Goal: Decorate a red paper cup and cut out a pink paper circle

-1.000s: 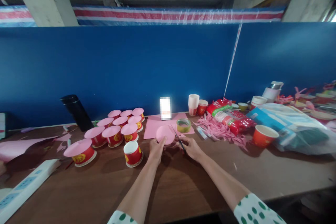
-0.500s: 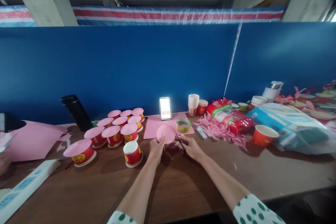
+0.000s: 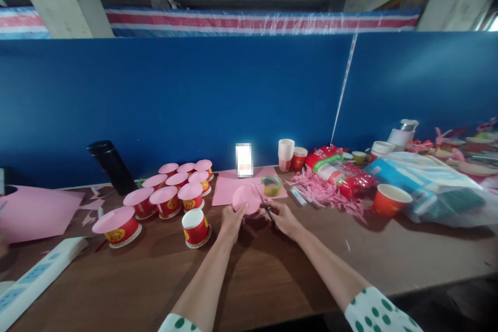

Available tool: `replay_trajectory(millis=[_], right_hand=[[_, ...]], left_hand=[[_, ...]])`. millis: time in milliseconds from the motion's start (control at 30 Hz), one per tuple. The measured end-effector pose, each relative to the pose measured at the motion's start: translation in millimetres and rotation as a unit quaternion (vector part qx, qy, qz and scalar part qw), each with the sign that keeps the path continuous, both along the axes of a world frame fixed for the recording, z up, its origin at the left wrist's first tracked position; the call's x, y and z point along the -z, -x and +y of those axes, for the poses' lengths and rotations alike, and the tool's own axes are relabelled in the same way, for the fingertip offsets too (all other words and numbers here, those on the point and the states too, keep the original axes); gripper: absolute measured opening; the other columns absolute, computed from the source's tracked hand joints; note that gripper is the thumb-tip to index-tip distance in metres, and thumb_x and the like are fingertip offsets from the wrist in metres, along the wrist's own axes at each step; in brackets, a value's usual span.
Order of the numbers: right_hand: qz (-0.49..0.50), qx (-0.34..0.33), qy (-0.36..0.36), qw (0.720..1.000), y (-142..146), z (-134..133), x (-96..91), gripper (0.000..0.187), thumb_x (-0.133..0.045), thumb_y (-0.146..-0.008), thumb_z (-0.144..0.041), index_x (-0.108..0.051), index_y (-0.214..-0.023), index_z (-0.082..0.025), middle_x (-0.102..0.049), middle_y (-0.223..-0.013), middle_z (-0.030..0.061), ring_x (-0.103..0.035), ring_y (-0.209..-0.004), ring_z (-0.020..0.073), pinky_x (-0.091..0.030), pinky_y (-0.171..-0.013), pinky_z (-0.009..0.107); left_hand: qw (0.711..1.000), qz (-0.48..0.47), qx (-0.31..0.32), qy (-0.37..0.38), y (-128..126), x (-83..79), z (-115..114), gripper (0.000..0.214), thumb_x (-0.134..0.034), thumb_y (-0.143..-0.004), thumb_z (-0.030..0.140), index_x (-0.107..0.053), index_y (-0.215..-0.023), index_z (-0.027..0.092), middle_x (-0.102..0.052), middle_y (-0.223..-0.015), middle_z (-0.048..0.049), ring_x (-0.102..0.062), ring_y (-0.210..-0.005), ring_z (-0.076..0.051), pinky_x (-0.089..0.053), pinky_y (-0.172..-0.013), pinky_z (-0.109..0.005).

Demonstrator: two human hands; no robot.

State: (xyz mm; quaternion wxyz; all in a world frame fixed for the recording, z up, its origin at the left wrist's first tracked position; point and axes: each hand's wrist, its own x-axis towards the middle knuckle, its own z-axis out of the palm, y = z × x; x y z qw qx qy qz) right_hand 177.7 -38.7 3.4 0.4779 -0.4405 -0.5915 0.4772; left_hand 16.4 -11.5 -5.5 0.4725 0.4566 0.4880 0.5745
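My left hand point(image 3: 232, 221) pinches the lower edge of a round pink paper disc point(image 3: 246, 199) and holds it up above the brown table point(image 3: 249, 270). My right hand point(image 3: 284, 218) grips a pair of dark scissors point(image 3: 264, 204) whose blades meet the disc's right edge. Just left of my left hand stands an uncovered red paper cup point(image 3: 196, 227). Beyond it is a cluster of several red cups topped with pink discs point(image 3: 167, 189). A pink paper sheet point(image 3: 227, 187) lies flat behind the disc.
A green tape roll point(image 3: 272, 185), pink paper scraps point(image 3: 322, 192), a red packet point(image 3: 336, 172) and an orange cup point(image 3: 391, 200) lie to the right. A black flask point(image 3: 111, 166) leans on the blue partition. A white power strip point(image 3: 37, 277) and large pink sheet point(image 3: 35, 212) lie at left.
The large pink sheet at the far left was lifted and has come down flat again. My hands, the disc and the scissors have hardly shifted.
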Motion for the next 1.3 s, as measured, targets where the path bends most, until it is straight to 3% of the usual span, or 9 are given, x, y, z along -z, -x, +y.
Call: replay_trajectory(millis=[467, 933, 1300], right_hand=[[0.008, -0.005, -0.003, 1.000, -1, 2, 3.6, 0.036, -0.065, -0.068, -0.041, -0.064, -0.090, -0.013, -0.048, -0.052, -0.0050, -0.039, -0.041, 0.0052, -0.031, -0.039, 0.018], [0.008, -0.006, 0.008, 1.000, 0, -2, -3.7, 0.039, -0.066, -0.067, -0.043, -0.065, -0.089, -0.011, -0.048, -0.050, -0.0051, -0.040, -0.041, 0.0055, -0.032, -0.039, 0.018], [0.019, 0.010, 0.029, 0.999, 3, -3, -5.9, 0.039, -0.066, -0.066, -0.042, -0.063, -0.091, -0.013, -0.049, -0.050, -0.0051, -0.040, -0.038, 0.0050, -0.027, -0.033, 0.016]], left_hand=[[1.000, -0.013, -0.004, -0.009, 1, 3.7, 3, 0.034, -0.070, -0.056, 0.040, -0.060, -0.058, 0.008, -0.050, -0.041, 0.0013, -0.036, -0.033, -0.005, -0.028, -0.035, -0.019], [1.000, -0.004, -0.020, 0.001, 1, -4.0, 0, 0.034, -0.069, -0.056, 0.041, -0.058, -0.056, 0.009, -0.046, -0.038, 0.0031, -0.036, -0.034, -0.006, -0.026, -0.035, -0.019], [1.000, 0.015, -0.007, 0.004, 2, -2.9, 1, 0.031, -0.069, -0.056, 0.038, -0.054, -0.051, 0.011, -0.043, -0.037, 0.0043, -0.034, -0.033, -0.006, -0.026, -0.036, -0.020]])
